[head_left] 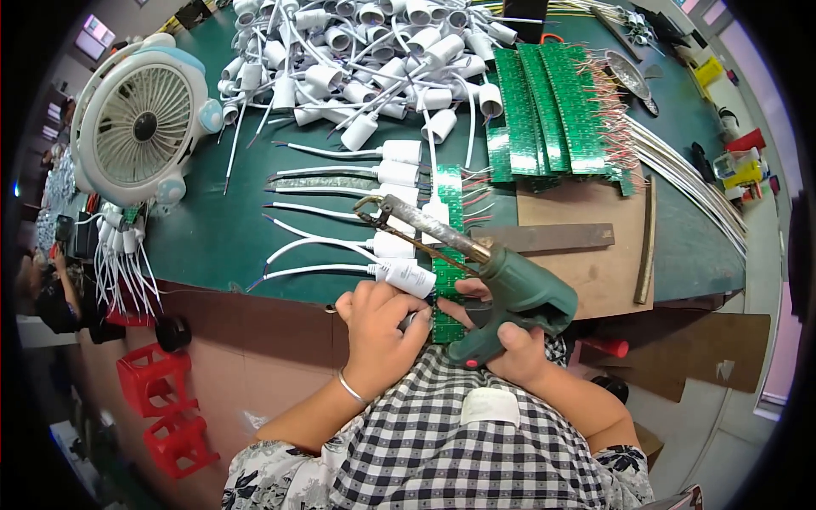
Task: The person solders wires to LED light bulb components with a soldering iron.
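My right hand point(520, 353) is wrapped around a green pistol-shaped soldering gun point(527, 293). Its metal barrel and bent tip reach up and left over a row of white lamp holders point(406, 277) with white cables. These lie along the left edge of a narrow green circuit board strip point(448, 327), and some fingers of that hand stretch onto the strip. Beside the strip's near end, just below the nearest lamp holder, my left hand point(384, 327) is closed. Something dark shows between its thumb and fingers, too hidden to name. Thin wires stick out from the strip's right side.
A heap of white lamp holders point(340, 76) covers the far table. Stacked green circuit boards point(548, 110) with reddish wires lie at far right, near a brown board point(586, 280) bearing a dark bar point(548, 239). A fan point(144, 126) stands left; red stools point(157, 378) are below.
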Demonstrator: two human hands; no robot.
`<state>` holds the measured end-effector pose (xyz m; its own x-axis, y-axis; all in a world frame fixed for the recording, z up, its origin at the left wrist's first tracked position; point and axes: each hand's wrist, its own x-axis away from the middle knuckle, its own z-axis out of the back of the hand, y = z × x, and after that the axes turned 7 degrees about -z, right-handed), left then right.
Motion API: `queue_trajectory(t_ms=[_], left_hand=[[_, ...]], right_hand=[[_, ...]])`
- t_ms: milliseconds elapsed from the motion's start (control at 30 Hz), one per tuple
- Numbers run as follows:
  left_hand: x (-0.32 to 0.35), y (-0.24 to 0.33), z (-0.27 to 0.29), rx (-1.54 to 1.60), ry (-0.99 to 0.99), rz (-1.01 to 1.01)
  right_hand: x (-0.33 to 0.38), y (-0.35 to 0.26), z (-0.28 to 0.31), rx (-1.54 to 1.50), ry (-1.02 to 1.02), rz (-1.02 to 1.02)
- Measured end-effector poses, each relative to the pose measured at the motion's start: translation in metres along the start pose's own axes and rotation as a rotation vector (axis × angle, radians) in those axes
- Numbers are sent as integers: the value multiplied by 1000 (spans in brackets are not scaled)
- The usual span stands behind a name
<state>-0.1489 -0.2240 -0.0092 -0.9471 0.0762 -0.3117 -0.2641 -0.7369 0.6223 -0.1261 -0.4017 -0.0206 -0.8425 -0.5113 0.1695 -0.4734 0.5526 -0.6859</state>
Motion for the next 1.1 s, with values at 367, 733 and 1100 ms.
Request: queue_trajectory(t_ms=[367, 733, 1100], left_hand=[[-3, 5, 6, -73, -90, -15], [-5, 8, 7, -107, -137, 22], [-6, 11, 4, -108, -123, 45]], right_hand=[[10, -11, -4, -31, 52, -8], [96, -59, 34, 860, 225, -53], [108, -46, 54, 1326, 159, -11]])
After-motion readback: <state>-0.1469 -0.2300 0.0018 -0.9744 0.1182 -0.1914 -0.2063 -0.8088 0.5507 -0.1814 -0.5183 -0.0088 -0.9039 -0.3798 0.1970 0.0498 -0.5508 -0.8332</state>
